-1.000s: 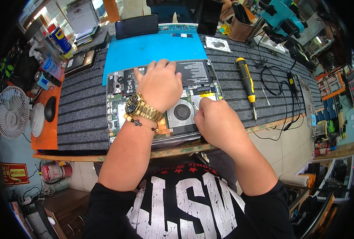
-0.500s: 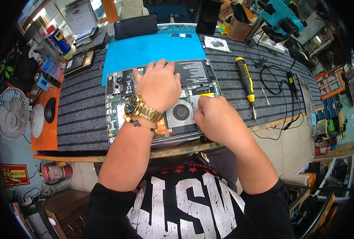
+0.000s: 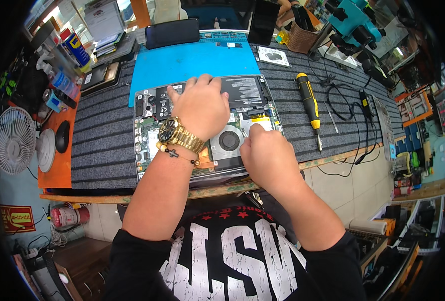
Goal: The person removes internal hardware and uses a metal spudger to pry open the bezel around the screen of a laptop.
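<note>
My left hand (image 3: 200,108) is resting palm-down on the opened laptop (image 3: 145,131), its fingers released and loosely spread over the black battery (image 3: 243,89). The laptop is lying at the near edge of the table (image 3: 212,192), overlapping the blue mat (image 3: 192,62); its long axis is running left to right, the battery side facing away from me and the round fan (image 3: 228,141) sitting on my side. My right hand (image 3: 268,154) is holding its fingers clenched just beside the fan; whether they are pinching something, I cannot tell. Farther right, a yellow-and-black screwdriver (image 3: 308,103) is pointing its tip toward me.
</note>
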The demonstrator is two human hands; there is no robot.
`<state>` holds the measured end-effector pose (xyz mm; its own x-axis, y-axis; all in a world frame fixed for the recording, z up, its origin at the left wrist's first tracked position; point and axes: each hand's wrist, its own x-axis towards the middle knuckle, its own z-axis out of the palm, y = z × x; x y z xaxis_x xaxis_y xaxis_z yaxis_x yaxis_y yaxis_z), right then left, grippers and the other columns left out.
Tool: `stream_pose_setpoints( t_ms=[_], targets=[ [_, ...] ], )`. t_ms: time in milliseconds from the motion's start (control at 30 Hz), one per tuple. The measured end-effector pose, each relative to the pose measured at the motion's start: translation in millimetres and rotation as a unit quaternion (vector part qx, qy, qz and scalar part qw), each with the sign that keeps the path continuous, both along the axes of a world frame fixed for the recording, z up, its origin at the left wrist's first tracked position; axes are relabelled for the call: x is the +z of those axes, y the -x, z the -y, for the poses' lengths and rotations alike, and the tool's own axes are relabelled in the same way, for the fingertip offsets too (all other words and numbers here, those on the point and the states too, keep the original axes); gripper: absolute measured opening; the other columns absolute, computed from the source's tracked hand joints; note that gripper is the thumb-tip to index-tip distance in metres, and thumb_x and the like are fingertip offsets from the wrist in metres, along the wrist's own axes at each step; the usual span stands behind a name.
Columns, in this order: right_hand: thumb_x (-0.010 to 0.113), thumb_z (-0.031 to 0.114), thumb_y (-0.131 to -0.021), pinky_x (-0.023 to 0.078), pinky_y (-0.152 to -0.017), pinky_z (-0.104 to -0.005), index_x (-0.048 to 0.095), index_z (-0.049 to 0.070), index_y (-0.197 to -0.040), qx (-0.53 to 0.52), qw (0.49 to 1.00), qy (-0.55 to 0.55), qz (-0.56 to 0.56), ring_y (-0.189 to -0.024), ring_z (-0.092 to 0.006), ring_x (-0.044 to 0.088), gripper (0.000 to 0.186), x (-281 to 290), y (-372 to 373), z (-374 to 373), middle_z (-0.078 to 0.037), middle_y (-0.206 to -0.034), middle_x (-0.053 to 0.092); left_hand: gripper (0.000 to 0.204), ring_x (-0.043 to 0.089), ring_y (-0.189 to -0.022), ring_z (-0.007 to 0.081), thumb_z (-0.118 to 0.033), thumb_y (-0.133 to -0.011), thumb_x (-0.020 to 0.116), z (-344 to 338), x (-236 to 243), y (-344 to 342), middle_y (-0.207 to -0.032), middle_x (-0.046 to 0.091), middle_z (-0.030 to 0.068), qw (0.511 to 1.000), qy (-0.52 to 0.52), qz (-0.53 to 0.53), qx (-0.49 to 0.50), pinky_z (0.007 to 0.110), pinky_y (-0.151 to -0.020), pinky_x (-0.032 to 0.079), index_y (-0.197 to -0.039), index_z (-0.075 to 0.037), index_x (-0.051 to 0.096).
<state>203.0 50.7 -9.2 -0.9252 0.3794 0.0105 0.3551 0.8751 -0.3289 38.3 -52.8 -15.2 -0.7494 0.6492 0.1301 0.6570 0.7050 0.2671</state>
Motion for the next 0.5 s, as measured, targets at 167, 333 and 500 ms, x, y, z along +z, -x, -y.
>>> stream_pose_setpoints(
  t_ms=[167, 333, 500],
  targets=[
    [0.069, 0.016, -0.105, 0.064, -0.075, -0.0614, 0.071, -0.007, -0.097, -0.022, 0.999, -0.013, -0.020, -0.076, -0.0515, 0.078, 0.024, -6, -1, 4, -0.030, -0.078, 0.075, 0.050, 0.056, -0.157, 0.0356, -0.037, -0.114, 0.063, 0, 3, -2, -0.162, 0.065, 0.0136, 1.000, 0.004, 0.013, 0.003, 0.084, -0.127, 0.035, -0.155, -0.008, 0.069],
    [0.068, 0.016, -0.104, 0.065, -0.076, -0.0597, 0.071, -0.006, -0.098, -0.018, 1.000, -0.019, -0.011, -0.077, -0.0504, 0.079, 0.023, -5, -2, 4, -0.030, -0.080, 0.077, 0.083, 0.051, -0.162, 0.0388, -0.059, -0.099, 0.080, 4, 6, -5, -0.169, 0.060, 0.0169, 1.000, 0.024, 0.006, -0.009, 0.086, -0.129, 0.028, -0.161, -0.006, 0.064],
    [0.066, 0.017, -0.104, 0.066, -0.081, -0.0592, 0.073, -0.006, -0.099, -0.028, 1.000, 0.011, 0.011, -0.083, -0.0505, 0.081, 0.024, 5, 3, 1, -0.030, -0.087, 0.079, 0.095, 0.050, -0.162, 0.0414, -0.065, -0.091, 0.086, 5, 11, -4, -0.170, 0.058, 0.0184, 0.999, 0.029, 0.029, -0.016, 0.088, -0.128, 0.026, -0.162, -0.005, 0.063]
  ],
)
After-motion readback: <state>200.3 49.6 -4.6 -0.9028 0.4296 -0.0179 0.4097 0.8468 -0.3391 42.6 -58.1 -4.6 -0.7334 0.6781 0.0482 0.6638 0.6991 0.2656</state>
